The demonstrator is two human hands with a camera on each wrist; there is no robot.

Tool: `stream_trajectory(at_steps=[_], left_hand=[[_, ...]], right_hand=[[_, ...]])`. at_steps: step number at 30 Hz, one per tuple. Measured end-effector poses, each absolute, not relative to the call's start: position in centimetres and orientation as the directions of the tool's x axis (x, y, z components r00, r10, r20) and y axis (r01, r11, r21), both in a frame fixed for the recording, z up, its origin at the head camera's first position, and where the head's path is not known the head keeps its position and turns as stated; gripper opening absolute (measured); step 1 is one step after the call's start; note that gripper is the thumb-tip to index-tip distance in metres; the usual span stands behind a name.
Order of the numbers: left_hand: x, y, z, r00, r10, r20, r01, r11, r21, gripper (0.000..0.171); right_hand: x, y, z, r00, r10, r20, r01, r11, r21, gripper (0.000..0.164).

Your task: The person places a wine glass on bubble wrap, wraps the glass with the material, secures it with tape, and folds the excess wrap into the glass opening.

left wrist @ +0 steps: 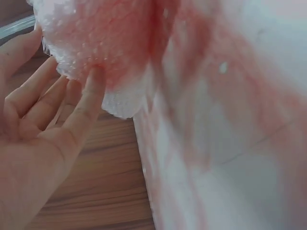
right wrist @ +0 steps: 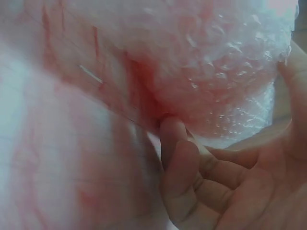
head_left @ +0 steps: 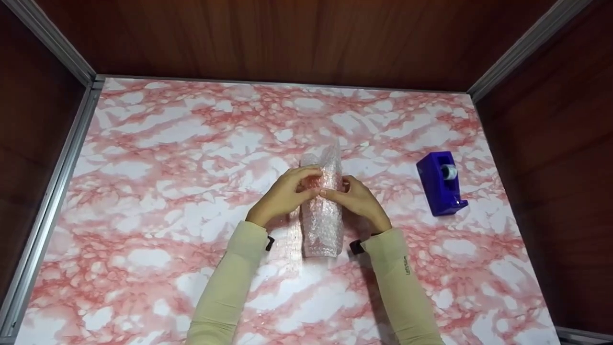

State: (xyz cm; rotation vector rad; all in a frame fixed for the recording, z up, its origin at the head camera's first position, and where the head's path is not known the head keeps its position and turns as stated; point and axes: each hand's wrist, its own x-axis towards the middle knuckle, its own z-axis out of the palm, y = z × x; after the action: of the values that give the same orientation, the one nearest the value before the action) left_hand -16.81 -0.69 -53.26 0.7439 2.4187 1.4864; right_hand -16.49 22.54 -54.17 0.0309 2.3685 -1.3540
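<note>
Both hands point(head_left: 283, 192) point(head_left: 360, 197) hold the bubble wrap point(head_left: 323, 232) between them.

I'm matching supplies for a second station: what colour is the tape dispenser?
The tape dispenser is deep bluish purple, seen best in the head view.

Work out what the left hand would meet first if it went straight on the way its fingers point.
The left hand would meet the bubble wrap bundle at once, since its fingers touch it; depth makes anything beyond hard to judge.
</note>
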Motion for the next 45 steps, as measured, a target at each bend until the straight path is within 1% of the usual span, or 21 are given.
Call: stream_trajectory(at_steps=[2,3,5,6,8,9,11,12,13,15,17,19,22,26,29,34,38,42,45], left_hand=[[-16.8,-0.6,-53.5,-0.872,0.483,0.076,0.266,0.338,0.903,0.050],[-16.7,-0.6,-53.7,-0.886,0.461,0.053,0.228,0.333,0.915,0.055],[-16.7,-0.6,-53.9,-0.910,0.415,-0.018,0.137,0.341,0.930,0.069],[-16.6,-0.6,-53.9,-0.915,0.398,-0.065,0.076,0.330,0.941,0.076],[-16.6,-0.6,-54.1,-0.909,0.385,-0.156,-0.043,0.286,0.957,0.084],[-16.6,-0.6,-54.1,-0.902,0.385,-0.196,-0.098,0.260,0.961,0.085],[-16.6,-0.6,-54.3,-0.880,0.407,-0.244,-0.182,0.187,0.965,0.082],[-16.6,-0.5,-54.4,-0.871,0.418,-0.258,-0.213,0.151,0.965,0.079],[-16.5,-0.5,-54.5,-0.868,0.421,-0.262,-0.227,0.132,0.965,0.077],[-16.3,-0.5,-54.5,-0.872,0.413,-0.262,-0.242,0.102,0.965,0.077],[-16.1,-0.4,-54.4,-0.891,0.388,-0.236,-0.216,0.095,0.972,0.080],[-15.9,-0.4,-54.1,-0.909,0.368,-0.195,-0.180,0.075,0.981,0.084],[-15.5,-0.4,-53.5,-0.928,0.355,-0.113,-0.109,0.033,0.994,0.085],[-15.0,-0.2,-52.5,-0.936,0.353,0.009,0.001,-0.023,1.000,0.084],[-14.7,-0.1,-51.9,-0.930,0.354,0.099,0.094,-0.031,0.995,0.084],[-14.1,0.2,-51.5,-0.902,0.361,0.235,0.248,-0.011,0.969,0.084],[-13.7,0.4,-51.4,-0.849,0.374,0.374,0.401,-0.005,0.916,0.083],[-13.1,0.5,-51.5,-0.786,0.382,0.486,0.522,-0.013,0.853,0.083],[-12.9,0.7,-51.7,-0.761,0.391,0.518,0.561,-0.006,0.828,0.086]], right_hand=[[-16.4,22.5,-54.3,-0.919,-0.192,-0.344,0.212,0.494,-0.843,0.089],[-16.4,22.4,-54.4,-0.918,-0.194,-0.345,0.225,0.461,-0.859,0.086],[-16.2,22.3,-54.6,-0.918,-0.194,-0.347,0.249,0.399,-0.882,0.080],[-16.1,22.2,-54.7,-0.913,-0.201,-0.354,0.272,0.347,-0.898,0.077],[-15.9,22.1,-54.7,-0.910,-0.192,-0.367,0.311,0.267,-0.912,0.074],[-15.8,22.0,-54.8,-0.904,-0.196,-0.379,0.341,0.201,-0.918,0.072],[-15.6,21.9,-54.8,-0.908,-0.194,-0.372,0.346,0.155,-0.925,0.072],[-15.5,21.9,-54.8,-0.909,-0.192,-0.369,0.346,0.142,-0.927,0.072],[-15.4,21.8,-54.7,-0.914,-0.185,-0.360,0.335,0.155,-0.929,0.073],[-15.2,21.8,-54.4,-0.925,-0.185,-0.333,0.304,0.168,-0.938,0.074],[-15.0,21.9,-53.9,-0.946,-0.171,-0.277,0.233,0.239,-0.943,0.074],[-14.8,22.0,-53.3,-0.961,-0.168,-0.221,0.170,0.273,-0.947,0.074],[-14.3,22.3,-52.3,-0.979,-0.161,-0.124,0.063,0.336,-0.940,0.074],[-13.8,22.5,-51.3,-0.988,-0.156,0.010,-0.066,0.359,-0.931,0.074],[-13.3,22.5,-50.6,-0.979,-0.153,0.131,-0.178,0.345,-0.921,0.075],[-11.7,22.1,-48.4,-0.934,-0.171,0.315,-0.356,0.344,-0.869,0.079],[-10.7,21.9,-47.8,-0.890,-0.176,0.420,-0.456,0.332,-0.826,0.082],[-10.1,21.9,-48.1,-0.885,-0.170,0.433,-0.464,0.268,-0.844,0.083],[-9.9,21.9,-48.5,-0.892,-0.169,0.418,-0.448,0.224,-0.865,0.081]])
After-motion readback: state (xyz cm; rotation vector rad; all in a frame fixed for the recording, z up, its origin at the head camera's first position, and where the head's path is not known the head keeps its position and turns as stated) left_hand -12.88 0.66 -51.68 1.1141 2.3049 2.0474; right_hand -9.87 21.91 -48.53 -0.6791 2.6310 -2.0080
